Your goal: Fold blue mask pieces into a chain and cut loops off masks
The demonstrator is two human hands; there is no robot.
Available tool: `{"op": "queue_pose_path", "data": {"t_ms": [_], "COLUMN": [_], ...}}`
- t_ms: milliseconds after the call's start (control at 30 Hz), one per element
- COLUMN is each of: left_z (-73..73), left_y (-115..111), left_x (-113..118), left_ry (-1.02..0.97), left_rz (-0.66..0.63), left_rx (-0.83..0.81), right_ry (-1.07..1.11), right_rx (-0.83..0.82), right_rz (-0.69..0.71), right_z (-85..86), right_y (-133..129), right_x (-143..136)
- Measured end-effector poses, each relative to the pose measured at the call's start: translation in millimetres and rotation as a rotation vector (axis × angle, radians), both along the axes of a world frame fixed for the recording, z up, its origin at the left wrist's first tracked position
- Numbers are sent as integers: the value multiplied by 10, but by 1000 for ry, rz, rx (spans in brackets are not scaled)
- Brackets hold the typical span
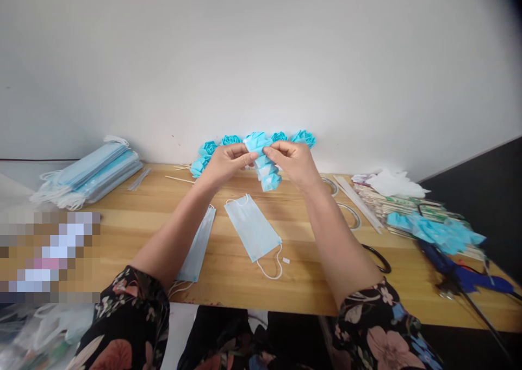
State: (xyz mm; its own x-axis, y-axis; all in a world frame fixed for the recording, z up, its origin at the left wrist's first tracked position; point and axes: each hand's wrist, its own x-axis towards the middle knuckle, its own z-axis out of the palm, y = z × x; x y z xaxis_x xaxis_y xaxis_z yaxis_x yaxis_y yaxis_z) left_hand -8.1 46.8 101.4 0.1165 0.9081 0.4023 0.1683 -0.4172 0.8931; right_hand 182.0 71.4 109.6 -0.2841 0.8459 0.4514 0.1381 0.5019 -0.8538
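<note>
Both hands hold up a folded, pleated strip of light-blue mask fabric (pixel 267 171) above the back of the table. My left hand (pixel 231 160) pinches its upper left edge between thumb and fingers. On the other side my right hand (pixel 292 160) pinches the upper right edge, and the strip's lower end hangs free. Behind the hands, several blue fabric flowers (pixel 304 137) lie along the wall, some partly hidden. Below the hands lies a flat blue face mask (pixel 253 228) with white ear loops. A second face mask (pixel 200 245) is partly covered by my left forearm.
A stack of face masks (pixel 93 171) is at the left, beside thin clear strips (pixel 140 179). On the right are tape rolls (pixel 349 216), a white strip (pixel 359 204), crumpled white material (pixel 395 184), blue fabric pieces (pixel 438 231) and a blue glue gun (pixel 460 275) with its cord.
</note>
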Motion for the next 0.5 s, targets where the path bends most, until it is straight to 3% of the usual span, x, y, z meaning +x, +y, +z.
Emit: {"op": "queue_pose_path", "data": {"t_ms": [367, 500], "left_z": [26, 25], "left_y": [-17, -7], "left_x": [7, -12], "left_ry": [-3, -65], "left_rz": [17, 90], "left_rx": [48, 50], "right_ry": [69, 113], "right_rx": [-63, -128], "right_rz": [20, 60], "right_z": [-52, -11], "right_y": [47, 21], "right_x": [-4, -8]}}
